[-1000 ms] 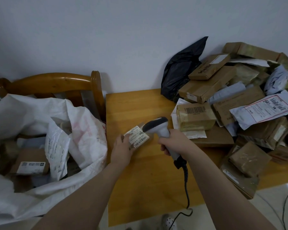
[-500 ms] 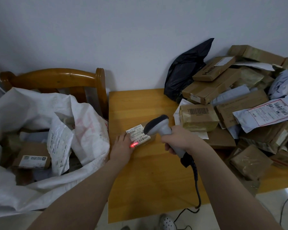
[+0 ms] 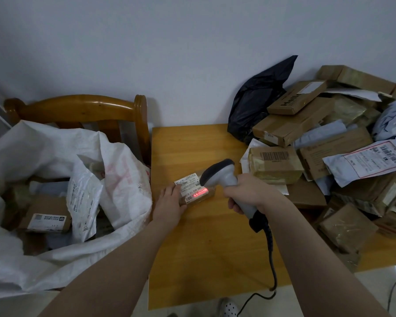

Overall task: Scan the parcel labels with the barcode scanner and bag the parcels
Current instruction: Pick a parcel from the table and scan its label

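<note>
Cable (image 3: 271, 259) from the barcode scanner (image 3: 217, 176) drops over the near edge of the table (image 3: 204, 282). Right hand (image 3: 249, 197) is clenched around the scanner's handle, above the table's middle. The handle runs back toward the person and the head points left and down, so the window faces the label.

Left hand (image 3: 169, 202) grasps the left end of 1 small parcel (image 3: 205, 195), which lies at the table's left-centre. Fingers lie over the edge of the label (image 3: 190, 187) and the thumb appears to lie along the near side. Judged purpose: to steady the parcel without covering the barcode. The parcel's long axis runs left to right across the table, its right end slightly farther away, label face up. A red scan line (image 3: 200, 191) lies along that axis, across the barcode.

Left of the table, the white woven sack (image 3: 124, 175) sits open within reach and holds bagged parcels. A pile of parcels (image 3: 318, 156) covers the table's right side. A black bag (image 3: 256, 97) stands at the table's far edge. Left of that edge stands a wooden chair (image 3: 78, 108), behind the sack.
</note>
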